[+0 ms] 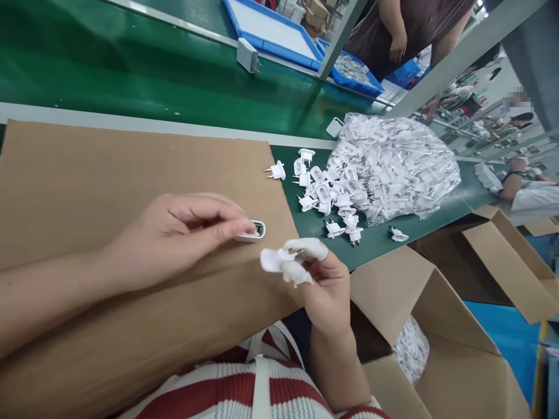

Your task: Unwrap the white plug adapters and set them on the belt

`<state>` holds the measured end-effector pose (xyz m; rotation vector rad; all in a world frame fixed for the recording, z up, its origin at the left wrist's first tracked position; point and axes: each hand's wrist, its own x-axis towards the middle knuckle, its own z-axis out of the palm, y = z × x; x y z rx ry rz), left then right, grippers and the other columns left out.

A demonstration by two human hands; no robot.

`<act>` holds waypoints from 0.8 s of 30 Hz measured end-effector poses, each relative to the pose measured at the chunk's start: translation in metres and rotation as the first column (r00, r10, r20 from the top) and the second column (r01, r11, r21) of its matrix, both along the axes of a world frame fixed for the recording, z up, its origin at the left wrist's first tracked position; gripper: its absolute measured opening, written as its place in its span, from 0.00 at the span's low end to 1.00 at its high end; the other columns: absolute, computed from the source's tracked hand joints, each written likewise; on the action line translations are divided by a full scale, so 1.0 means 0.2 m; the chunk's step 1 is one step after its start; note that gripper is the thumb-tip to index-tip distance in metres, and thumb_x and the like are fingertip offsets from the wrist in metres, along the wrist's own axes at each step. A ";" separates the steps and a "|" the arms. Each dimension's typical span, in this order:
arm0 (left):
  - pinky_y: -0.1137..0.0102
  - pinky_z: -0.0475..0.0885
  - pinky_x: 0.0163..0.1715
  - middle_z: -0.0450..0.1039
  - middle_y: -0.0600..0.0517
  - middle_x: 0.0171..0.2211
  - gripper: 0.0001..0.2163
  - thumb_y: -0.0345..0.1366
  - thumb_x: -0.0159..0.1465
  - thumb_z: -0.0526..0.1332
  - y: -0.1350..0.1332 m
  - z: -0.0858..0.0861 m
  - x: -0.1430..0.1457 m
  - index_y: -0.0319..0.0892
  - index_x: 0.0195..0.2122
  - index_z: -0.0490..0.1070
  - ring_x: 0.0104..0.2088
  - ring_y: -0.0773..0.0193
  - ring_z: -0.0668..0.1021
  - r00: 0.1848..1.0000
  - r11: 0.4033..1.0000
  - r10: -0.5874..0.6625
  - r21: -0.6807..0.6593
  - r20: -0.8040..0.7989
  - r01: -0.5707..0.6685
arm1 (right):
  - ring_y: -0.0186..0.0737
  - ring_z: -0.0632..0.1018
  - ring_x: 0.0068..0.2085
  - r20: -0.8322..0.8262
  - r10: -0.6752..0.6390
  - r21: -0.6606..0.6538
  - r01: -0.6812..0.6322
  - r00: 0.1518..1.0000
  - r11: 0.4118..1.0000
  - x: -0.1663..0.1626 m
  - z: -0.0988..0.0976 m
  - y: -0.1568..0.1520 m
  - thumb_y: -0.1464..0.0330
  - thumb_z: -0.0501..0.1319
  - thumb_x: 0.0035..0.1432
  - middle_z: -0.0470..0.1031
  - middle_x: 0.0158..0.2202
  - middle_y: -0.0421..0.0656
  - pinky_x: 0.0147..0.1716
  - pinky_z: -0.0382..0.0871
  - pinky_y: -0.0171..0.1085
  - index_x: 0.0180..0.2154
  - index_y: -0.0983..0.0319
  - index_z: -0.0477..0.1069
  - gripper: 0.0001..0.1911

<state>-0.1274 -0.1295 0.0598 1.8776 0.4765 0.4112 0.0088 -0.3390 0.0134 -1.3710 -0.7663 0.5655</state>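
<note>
While a white housing [259,233], its open end facing outward, is pinched near the centre by the narrowed thumb and fingers of the left hand [183,235] at nine o'clock, a two-pin plug piece [271,261] is held at six o'clock between the white-covered fingertips of the right hand [328,286] at five. The pairing of the two parts is judged to be in hand; for the next move, plate and opening would need to be aligned.
</note>
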 end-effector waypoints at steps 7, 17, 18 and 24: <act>0.69 0.70 0.30 0.76 0.49 0.44 0.28 0.52 0.57 0.73 0.04 -0.16 0.03 0.50 0.58 0.80 0.32 0.64 0.73 1.000 0.986 0.015 0.166 -0.021 -0.012 | 0.39 0.82 0.43 0.272 -0.035 -0.108 0.067 0.962 0.992 0.07 -0.05 0.02 0.72 0.70 0.64 0.79 0.46 0.44 0.42 0.80 0.39 0.46 0.56 0.81 0.09; 0.70 0.66 0.25 0.74 0.53 0.30 0.18 0.54 0.64 0.70 0.03 -0.27 0.04 0.52 0.50 0.83 0.27 0.65 0.70 0.984 0.994 -0.056 0.080 -0.168 0.070 | 0.38 0.83 0.39 0.420 -0.096 -0.221 0.204 0.903 0.954 0.07 -0.11 0.07 0.68 0.70 0.64 0.82 0.46 0.45 0.43 0.82 0.41 0.54 0.58 0.77 0.16; 0.70 0.66 0.25 0.74 0.53 0.30 0.18 0.54 0.64 0.70 0.03 -0.27 0.05 0.52 0.50 0.83 0.26 0.65 0.70 0.986 0.995 -0.060 0.075 -0.159 0.072 | 0.38 0.83 0.39 0.441 -0.139 -0.200 0.249 0.887 0.948 0.07 -0.10 0.08 0.67 0.71 0.64 0.83 0.45 0.44 0.42 0.82 0.41 0.52 0.58 0.79 0.14; 0.70 0.67 0.26 0.72 0.54 0.28 0.20 0.54 0.62 0.71 0.04 -0.29 0.05 0.48 0.51 0.83 0.26 0.66 0.70 0.991 0.995 -0.087 0.040 -0.096 0.092 | 0.43 0.82 0.51 0.745 -0.029 -0.016 0.061 0.667 0.998 0.05 0.04 0.16 0.77 0.61 0.70 0.82 0.54 0.45 0.52 0.79 0.46 0.63 0.53 0.73 0.24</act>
